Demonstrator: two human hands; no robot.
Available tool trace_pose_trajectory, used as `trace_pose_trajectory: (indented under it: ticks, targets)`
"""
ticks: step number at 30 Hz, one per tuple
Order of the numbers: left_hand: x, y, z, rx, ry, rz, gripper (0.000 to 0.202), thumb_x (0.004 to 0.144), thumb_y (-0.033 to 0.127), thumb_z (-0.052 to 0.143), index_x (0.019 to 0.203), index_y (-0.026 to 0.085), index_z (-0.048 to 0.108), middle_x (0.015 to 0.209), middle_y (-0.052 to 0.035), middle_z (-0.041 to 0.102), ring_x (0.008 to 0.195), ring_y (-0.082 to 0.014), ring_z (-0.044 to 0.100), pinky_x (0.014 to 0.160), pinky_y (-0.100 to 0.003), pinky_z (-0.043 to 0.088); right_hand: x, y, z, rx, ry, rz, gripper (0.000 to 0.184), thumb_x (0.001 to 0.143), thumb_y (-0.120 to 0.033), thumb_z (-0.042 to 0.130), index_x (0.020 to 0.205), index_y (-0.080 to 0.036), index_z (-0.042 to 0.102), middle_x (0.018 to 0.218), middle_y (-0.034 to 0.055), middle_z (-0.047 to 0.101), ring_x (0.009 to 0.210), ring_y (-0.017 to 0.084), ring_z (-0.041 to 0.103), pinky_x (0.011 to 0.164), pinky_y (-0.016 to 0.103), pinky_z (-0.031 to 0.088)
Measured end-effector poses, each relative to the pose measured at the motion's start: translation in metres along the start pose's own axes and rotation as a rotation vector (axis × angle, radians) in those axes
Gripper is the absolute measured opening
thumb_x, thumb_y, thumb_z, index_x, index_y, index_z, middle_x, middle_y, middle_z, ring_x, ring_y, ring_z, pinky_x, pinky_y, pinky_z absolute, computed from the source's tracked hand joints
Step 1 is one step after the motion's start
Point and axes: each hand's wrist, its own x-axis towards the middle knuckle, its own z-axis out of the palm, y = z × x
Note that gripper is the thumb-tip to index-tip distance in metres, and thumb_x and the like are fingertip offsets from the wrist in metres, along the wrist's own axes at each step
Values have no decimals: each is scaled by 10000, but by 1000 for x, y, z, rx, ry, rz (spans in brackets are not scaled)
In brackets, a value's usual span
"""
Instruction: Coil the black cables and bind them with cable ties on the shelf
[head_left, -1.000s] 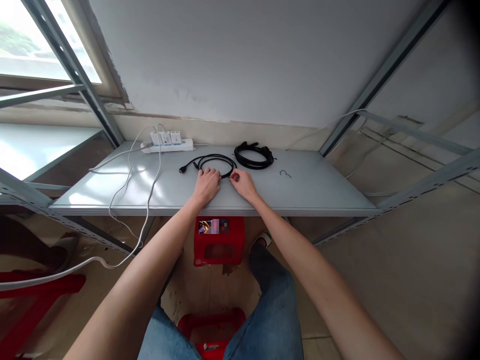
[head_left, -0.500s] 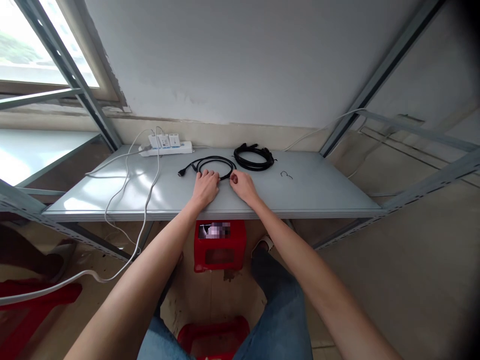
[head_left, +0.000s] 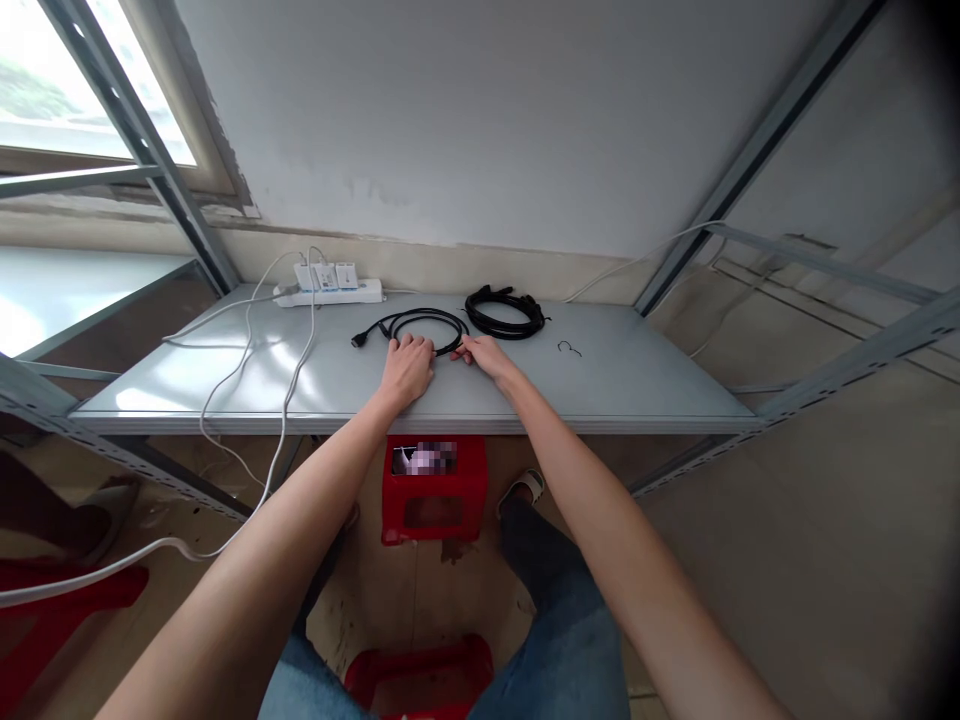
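Note:
A black cable (head_left: 426,313) lies in a loose coil on the grey metal shelf, its plug (head_left: 359,341) sticking out to the left. My left hand (head_left: 409,367) is closed over the front of this coil, gripping it against the shelf. At the coil's front right, my right hand (head_left: 484,355) is pinched, fingertips close to the cable; whatever sits between them is too small to make out. Just behind my right hand lies a second, thicker coil of black cable (head_left: 506,328). Thin black ties (head_left: 569,348) rest on the shelf to its right.
A white power strip (head_left: 330,291) with plugged-in adapters stands at the back left, and white cords (head_left: 297,370) hang over the shelf's front edge (head_left: 420,425). Below is a red stool (head_left: 435,512) bearing a phone (head_left: 424,458). Metal posts (head_left: 757,160) frame the sides.
The fingers of my right hand have shifted and stretched slightly at the coil's edge. My left hand stays on the cable. The whole view has moved a little.

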Motion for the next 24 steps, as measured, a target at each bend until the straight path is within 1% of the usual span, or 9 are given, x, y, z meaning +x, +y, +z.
trace_pose_trajectory:
  ticks: [2,3,6,9,11,14,18,21,24]
  targets:
    - [0,0,0,-6,-2,-7,318,1060,183,408,1142,179,716,1228,-206,746,1283,-398,574,1062,-545,406,4,-4,-7,24,-96,14,532,970,-414,710,499,-196,596,752,82,752,812,185,644,871,311,477]
    - [1,0,0,-7,0,-9,318,1061,187,408,1143,178,716,1233,-208,745,1287,-399,572,1065,-547,404,5,-5,-10,20,-145,19,486,920,-389,770,502,-192,619,760,74,759,803,179,632,862,312,475]
    - [1,-1,1,1,11,-9,324,1067,195,406,1152,173,717,1244,-208,743,1298,-397,564,1073,-546,400,6,-8,-15,-2,-232,41,231,772,-352,908,661,-179,801,714,31,737,739,163,578,812,319,474]
    - [1,-2,2,8,13,-5,321,1068,197,412,1159,171,719,1252,-203,744,1307,-397,557,1075,-538,400,4,-11,-14,5,-218,62,241,689,-378,978,746,-174,864,685,21,724,731,164,586,793,326,496]
    - [1,-2,1,5,9,-3,316,1067,199,419,1158,170,720,1246,-205,744,1305,-401,560,1074,-537,400,3,-13,-12,28,-208,76,260,645,-374,1012,732,-178,865,690,29,736,745,176,618,801,334,523]
    - [1,-2,1,2,11,-1,323,1061,193,418,1160,167,724,1243,-215,741,1291,-408,563,1071,-547,401,3,-16,-9,65,-193,96,243,584,-289,1041,689,-187,848,732,47,777,778,190,660,835,341,557]
    - [2,-2,2,16,9,-1,337,1054,193,410,1167,174,727,1243,-211,744,1296,-405,557,1072,-551,403,4,-19,-7,53,-172,132,275,529,-254,1061,661,-189,829,710,34,769,778,182,664,839,330,564]
    - [3,-3,4,18,5,-1,345,1060,198,400,1167,174,727,1242,-211,746,1308,-409,553,1074,-556,400,4,-21,-5,34,-156,141,283,513,-224,1060,619,-189,800,674,16,742,770,175,651,844,326,560]
    - [4,-3,4,15,6,3,345,1064,200,401,1170,165,728,1248,-217,747,1313,-415,554,1077,-555,400,1,-24,-3,28,-141,147,264,545,-196,1036,596,-186,777,654,5,719,754,165,632,838,317,546]
